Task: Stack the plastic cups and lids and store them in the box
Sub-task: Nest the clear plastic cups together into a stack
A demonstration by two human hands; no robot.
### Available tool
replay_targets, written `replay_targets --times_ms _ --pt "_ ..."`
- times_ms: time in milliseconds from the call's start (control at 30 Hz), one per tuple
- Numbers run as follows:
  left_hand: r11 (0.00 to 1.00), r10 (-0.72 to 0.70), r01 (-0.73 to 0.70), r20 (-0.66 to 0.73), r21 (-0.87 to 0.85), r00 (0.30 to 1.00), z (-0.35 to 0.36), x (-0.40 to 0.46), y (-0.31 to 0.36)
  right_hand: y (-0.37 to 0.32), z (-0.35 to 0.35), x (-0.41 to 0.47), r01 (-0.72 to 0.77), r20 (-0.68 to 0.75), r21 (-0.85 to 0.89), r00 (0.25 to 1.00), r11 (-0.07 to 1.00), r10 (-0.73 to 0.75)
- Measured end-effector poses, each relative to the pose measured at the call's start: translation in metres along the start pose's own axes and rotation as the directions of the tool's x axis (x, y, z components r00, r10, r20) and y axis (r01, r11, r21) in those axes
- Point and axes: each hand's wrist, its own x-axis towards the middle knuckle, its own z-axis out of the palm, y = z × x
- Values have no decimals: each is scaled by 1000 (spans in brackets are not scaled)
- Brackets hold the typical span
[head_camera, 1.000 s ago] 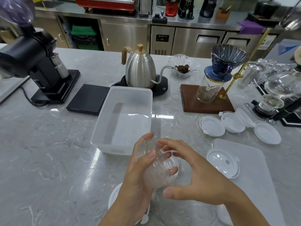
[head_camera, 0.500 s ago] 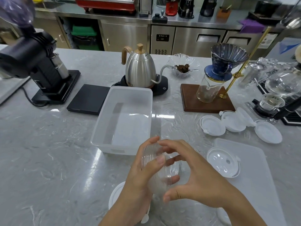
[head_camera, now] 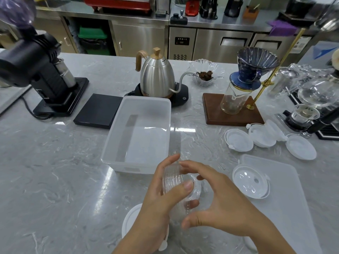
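Clear cup stack held just in front of the open box

I see my left hand gripping a stack of clear plastic cups on its side above the grey desk, thumb across the ribbed wall, just short of the white box. My right hand curves around the cups' far end, fingertips on the rim; I cannot tell how firmly it holds. One lid rests on the box cover to the right, three more lids lie beyond it by the wooden stand, and another lid sits under my left wrist.
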Motion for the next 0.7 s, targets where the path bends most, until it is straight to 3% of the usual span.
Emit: replay_targets --times_ms 133,400,533,700 --pt "999 36 -36 -1 36 999 -1 0 2 0 3 2 11 8 19 1000 1000 -11" --pt "988 57 -73 -116 -139 992 -17 -1 13 9 1 5 18 -62 32 998 999 -16" --pt "975 84 -111 -143 -194 986 -24 -5 20 27 1 11 -42 -82 -82 996 996 36" --pt "973 83 -115 -165 -200 983 -27 -7 22 43 20 28 -57 46 -328 996 943 76"
